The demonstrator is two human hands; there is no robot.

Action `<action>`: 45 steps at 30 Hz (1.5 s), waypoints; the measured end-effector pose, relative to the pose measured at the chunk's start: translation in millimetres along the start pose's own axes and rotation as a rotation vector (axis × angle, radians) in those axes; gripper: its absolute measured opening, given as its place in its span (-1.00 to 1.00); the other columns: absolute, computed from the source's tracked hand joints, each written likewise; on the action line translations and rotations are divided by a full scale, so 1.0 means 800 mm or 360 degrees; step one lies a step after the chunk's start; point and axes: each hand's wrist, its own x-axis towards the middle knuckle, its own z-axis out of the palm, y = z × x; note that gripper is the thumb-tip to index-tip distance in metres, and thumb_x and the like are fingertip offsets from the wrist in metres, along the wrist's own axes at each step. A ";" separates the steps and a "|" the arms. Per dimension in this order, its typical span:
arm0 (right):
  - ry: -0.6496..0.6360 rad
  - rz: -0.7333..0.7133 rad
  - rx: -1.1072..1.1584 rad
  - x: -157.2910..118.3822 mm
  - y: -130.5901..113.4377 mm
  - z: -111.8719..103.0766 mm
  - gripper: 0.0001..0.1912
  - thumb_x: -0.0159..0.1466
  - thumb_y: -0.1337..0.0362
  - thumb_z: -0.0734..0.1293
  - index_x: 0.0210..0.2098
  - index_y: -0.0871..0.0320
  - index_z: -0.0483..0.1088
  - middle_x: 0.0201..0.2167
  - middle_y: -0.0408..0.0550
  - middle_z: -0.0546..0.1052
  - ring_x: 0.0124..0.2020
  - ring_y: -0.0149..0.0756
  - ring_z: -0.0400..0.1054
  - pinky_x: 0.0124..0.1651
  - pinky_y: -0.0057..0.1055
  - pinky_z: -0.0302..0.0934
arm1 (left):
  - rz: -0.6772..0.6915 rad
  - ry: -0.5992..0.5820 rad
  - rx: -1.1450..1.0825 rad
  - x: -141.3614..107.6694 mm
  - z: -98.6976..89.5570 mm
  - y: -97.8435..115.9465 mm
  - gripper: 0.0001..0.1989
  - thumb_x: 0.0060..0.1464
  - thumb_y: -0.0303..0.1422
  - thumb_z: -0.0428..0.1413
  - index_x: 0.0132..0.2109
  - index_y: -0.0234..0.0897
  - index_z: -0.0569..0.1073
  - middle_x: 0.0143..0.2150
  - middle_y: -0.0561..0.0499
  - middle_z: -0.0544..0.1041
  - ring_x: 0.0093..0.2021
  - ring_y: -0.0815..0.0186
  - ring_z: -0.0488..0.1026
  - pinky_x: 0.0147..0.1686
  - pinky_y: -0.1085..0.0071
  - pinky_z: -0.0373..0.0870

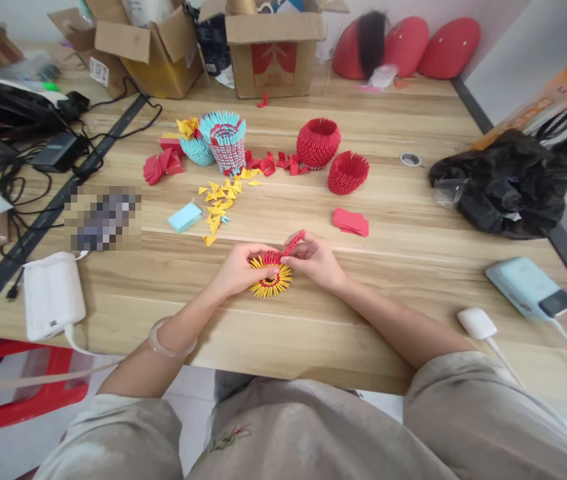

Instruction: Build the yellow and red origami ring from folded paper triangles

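Note:
My left hand (244, 270) grips a round ring of folded paper pieces (270, 291), yellow around most of the rim and red along the top. Its thumb lies across the ring near the centre hole. At the ring's upper right, my right hand (317, 259) pinches a short row of stacked red folded paper pieces (293, 244), whose lower end meets or nearly meets the red part of the rim. Beyond my hands, loose yellow folded pieces (220, 199) are scattered. A stack of red paper slips (350, 222) and a light blue paper pack (184, 217) lie on either side.
Behind stand a blue-and-red paper vase (226, 143), a red round paper vase (318, 143) and a smaller red paper cup (348, 173). A tape roll (410, 160) and black plastic bag (508, 187) lie right. Cardboard boxes (273, 57) line the back; cables (23, 200) tangle left.

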 end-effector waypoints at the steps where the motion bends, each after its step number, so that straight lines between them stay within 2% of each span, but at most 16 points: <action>1: 0.0006 -0.0014 -0.0010 -0.001 0.000 0.001 -0.65 -0.02 0.25 0.47 -0.34 0.13 0.25 -0.59 -0.23 0.47 -0.56 -0.44 0.35 -0.47 -0.49 0.19 | 0.0003 0.0017 0.0002 0.000 0.001 0.000 -0.58 -0.27 -0.33 0.30 -0.18 -0.42 0.52 -0.27 -0.13 0.59 -0.29 0.21 0.52 -0.25 0.32 0.44; 5: -0.0005 -0.0050 -0.0022 -0.002 0.001 0.004 -0.65 -0.02 0.23 0.47 -0.35 0.12 0.24 -0.59 -0.23 0.46 -0.56 -0.44 0.33 -0.49 -0.48 0.18 | 0.0017 0.0063 -0.0006 0.000 0.003 0.001 -0.61 -0.25 -0.32 0.29 -0.20 -0.40 0.53 -0.30 -0.10 0.59 -0.33 0.23 0.51 -0.29 0.35 0.44; 10: -0.0006 -0.0123 -0.0022 -0.001 0.004 0.006 -0.69 -0.01 0.24 0.46 -0.36 0.12 0.27 -0.49 -0.19 0.47 -0.47 -0.42 0.36 -0.39 -0.45 0.25 | 0.0017 0.0103 0.0016 -0.003 0.003 0.005 -0.63 -0.20 -0.28 0.27 -0.19 -0.38 0.54 -0.43 -0.03 0.57 -0.48 0.31 0.47 -0.38 0.40 0.43; 14: -0.0011 -0.0069 0.0061 0.002 0.005 0.006 -0.67 -0.03 0.24 0.48 -0.36 0.13 0.28 -0.50 -0.19 0.47 -0.46 -0.41 0.37 -0.35 -0.42 0.26 | 0.0088 0.0169 0.0185 -0.004 0.000 0.008 -0.67 -0.20 -0.30 0.25 -0.23 -0.38 0.55 -0.38 -0.04 0.58 -0.41 0.27 0.49 -0.35 0.39 0.42; 18: 0.0125 -0.0065 0.0158 0.009 0.003 -0.002 -0.67 -0.05 0.24 0.48 -0.37 0.15 0.29 -0.50 -0.18 0.48 -0.47 -0.44 0.34 -0.36 -0.45 0.23 | 0.0069 0.0148 0.0223 -0.005 0.000 0.007 -0.68 -0.20 -0.29 0.24 -0.24 -0.37 0.56 -0.39 -0.04 0.58 -0.41 0.27 0.49 -0.34 0.39 0.42; 22: 0.0253 -0.0109 0.0252 0.017 0.001 -0.013 -0.71 -0.05 0.25 0.48 -0.40 0.16 0.34 -0.44 -0.15 0.47 -0.42 -0.44 0.32 -0.36 -0.46 0.21 | -0.0043 0.0120 0.0012 -0.002 0.001 0.004 -0.61 -0.16 -0.25 0.24 -0.15 -0.35 0.54 -0.39 -0.02 0.57 -0.49 0.35 0.45 -0.37 0.40 0.42; 24: 0.0219 -0.0110 0.0297 0.019 0.001 -0.015 -0.76 -0.04 0.23 0.48 -0.48 0.17 0.35 -0.39 -0.11 0.46 -0.40 -0.45 0.31 -0.37 -0.46 0.20 | -0.0060 0.0154 -0.0159 0.000 0.000 0.003 -0.59 -0.20 -0.24 0.27 -0.15 -0.34 0.53 -0.33 -0.04 0.57 -0.42 0.34 0.47 -0.33 0.40 0.43; 26: 0.0160 -0.0079 0.0338 0.018 0.000 -0.015 -0.75 -0.05 0.23 0.49 -0.53 0.18 0.35 -0.42 -0.12 0.44 -0.43 -0.46 0.30 -0.39 -0.46 0.19 | -0.0047 0.0200 -0.0272 0.003 -0.001 0.001 -0.58 -0.25 -0.24 0.31 -0.19 -0.34 0.53 -0.29 -0.05 0.57 -0.33 0.30 0.49 -0.28 0.40 0.43; 29: 0.0117 0.0017 0.0391 0.017 -0.002 -0.014 -0.70 -0.07 0.21 0.51 -0.50 0.18 0.33 -0.54 -0.17 0.42 -0.52 -0.48 0.27 -0.45 -0.48 0.15 | -0.0040 0.0229 -0.0313 0.006 -0.002 -0.002 -0.58 -0.27 -0.21 0.33 -0.23 -0.35 0.54 -0.31 -0.05 0.57 -0.31 0.30 0.49 -0.26 0.38 0.43; 35: 0.0109 0.0209 0.0615 0.022 -0.002 -0.014 -0.64 0.11 -0.02 0.36 -0.38 0.14 0.27 -0.47 -0.12 0.49 -0.57 -0.48 0.25 -0.59 -0.54 0.03 | -0.0155 0.0227 -0.0420 0.004 -0.001 -0.001 -0.57 -0.38 -0.20 0.37 -0.32 -0.37 0.56 -0.39 -0.05 0.58 -0.40 0.31 0.48 -0.30 0.35 0.43; 39: 0.0113 0.0193 0.0654 0.023 0.000 -0.014 -0.64 0.08 -0.01 0.38 -0.45 0.18 0.33 -0.44 -0.09 0.48 -0.48 -0.43 0.33 -0.52 -0.50 0.15 | -0.0198 0.0254 -0.0532 0.003 0.000 0.005 -0.59 -0.48 -0.24 0.40 -0.40 -0.38 0.54 -0.41 -0.03 0.57 -0.42 0.35 0.46 -0.31 0.37 0.43; 41: 0.0123 0.0158 0.0648 0.023 0.000 -0.015 -0.62 0.08 -0.04 0.38 -0.46 0.19 0.38 -0.51 -0.12 0.43 -0.46 -0.41 0.34 -0.49 -0.49 0.19 | -0.0222 0.0288 -0.0588 0.003 0.001 0.008 -0.60 -0.48 -0.25 0.41 -0.41 -0.37 0.53 -0.44 0.01 0.55 -0.43 0.37 0.45 -0.32 0.39 0.42; 45: 0.0092 0.0090 0.0591 0.019 -0.003 -0.016 -0.65 0.10 0.00 0.38 -0.39 0.20 0.46 -0.66 -0.24 0.30 -0.64 -0.56 0.11 -0.65 -0.58 -0.02 | -0.0256 0.0310 -0.0655 0.004 0.000 0.011 -0.61 -0.40 -0.19 0.38 -0.39 -0.33 0.52 -0.47 0.07 0.53 -0.44 0.41 0.43 -0.35 0.45 0.38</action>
